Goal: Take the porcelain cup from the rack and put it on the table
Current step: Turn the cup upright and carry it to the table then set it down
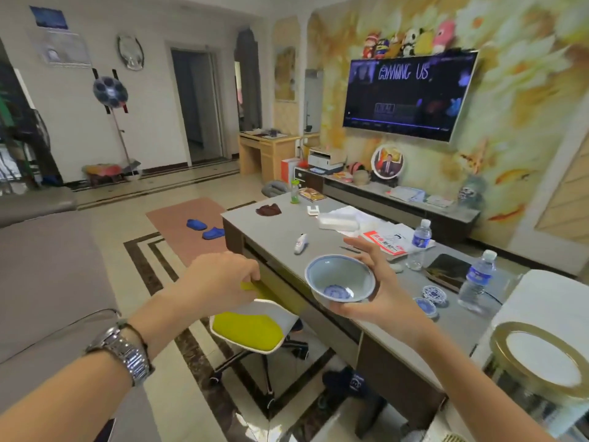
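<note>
My right hand (379, 291) holds a blue-and-white porcelain cup (340, 277), shaped like a small bowl, from below and behind, just above the near edge of the grey table (274, 228). The cup tilts toward me and is empty, with a blue pattern at its bottom. My left hand (220, 279) hovers left of the table over a yellow chair, fingers loosely curled with nothing in them. The rack (538, 362) at the lower right carries a gold-rimmed white plate.
On the table lie two small blue-patterned dishes (430, 298), two water bottles (478, 279), a dark tablet (446, 269), papers (389, 242), a white box (338, 223) and a white thermometer-like device (300, 243). A yellow chair (251, 330) stands in front of the table.
</note>
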`<state>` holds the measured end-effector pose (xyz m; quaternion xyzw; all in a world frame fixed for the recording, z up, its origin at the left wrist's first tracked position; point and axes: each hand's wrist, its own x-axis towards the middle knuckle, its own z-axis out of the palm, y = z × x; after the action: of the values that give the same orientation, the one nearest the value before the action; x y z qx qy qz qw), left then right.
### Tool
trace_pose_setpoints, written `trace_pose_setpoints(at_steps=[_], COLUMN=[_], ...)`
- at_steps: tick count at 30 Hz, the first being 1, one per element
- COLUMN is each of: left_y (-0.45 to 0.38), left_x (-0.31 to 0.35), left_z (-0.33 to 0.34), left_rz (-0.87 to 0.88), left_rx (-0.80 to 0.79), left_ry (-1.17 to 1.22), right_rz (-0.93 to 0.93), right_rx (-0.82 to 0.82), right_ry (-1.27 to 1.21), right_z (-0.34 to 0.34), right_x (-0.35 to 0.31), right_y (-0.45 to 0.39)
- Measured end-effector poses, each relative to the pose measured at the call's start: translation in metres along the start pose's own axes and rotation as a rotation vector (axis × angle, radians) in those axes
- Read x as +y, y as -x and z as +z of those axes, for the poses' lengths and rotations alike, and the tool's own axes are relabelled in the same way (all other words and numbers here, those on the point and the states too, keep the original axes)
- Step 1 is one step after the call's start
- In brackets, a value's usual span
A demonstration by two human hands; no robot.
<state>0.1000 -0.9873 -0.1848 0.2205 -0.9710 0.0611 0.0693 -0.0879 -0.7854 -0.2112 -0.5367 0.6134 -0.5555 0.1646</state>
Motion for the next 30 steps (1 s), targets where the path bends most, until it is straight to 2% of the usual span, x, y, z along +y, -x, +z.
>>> trace_pose_setpoints(at_steps=[5, 12, 20, 30], left_y=[-0.075, -0.168, -0.289, -0.410], left_x=[-0.019, 0.008, 0.035, 0.057], left_z=[0.029, 0.078, 0.138, 0.210], left_rz=[0.159, 0.297, 0.337, 0.324], left_rx=[-0.007, -0.065, -0.180, -0.278], left_ry=[0.087, 0.150, 0.205, 0.293], right_rz=[0.097, 0.196, 0.280, 0.340], right_rx=[0.120, 0.243, 0.369, 0.448], right_ry=[0.036, 0.113, 0.094, 0.106], right_z=[-0.010, -0.035, -0.083, -0.129], right_x=[0.037, 0.099, 0.194, 0.290], right_y=[-0.029, -0.049, -0.096, -0.151])
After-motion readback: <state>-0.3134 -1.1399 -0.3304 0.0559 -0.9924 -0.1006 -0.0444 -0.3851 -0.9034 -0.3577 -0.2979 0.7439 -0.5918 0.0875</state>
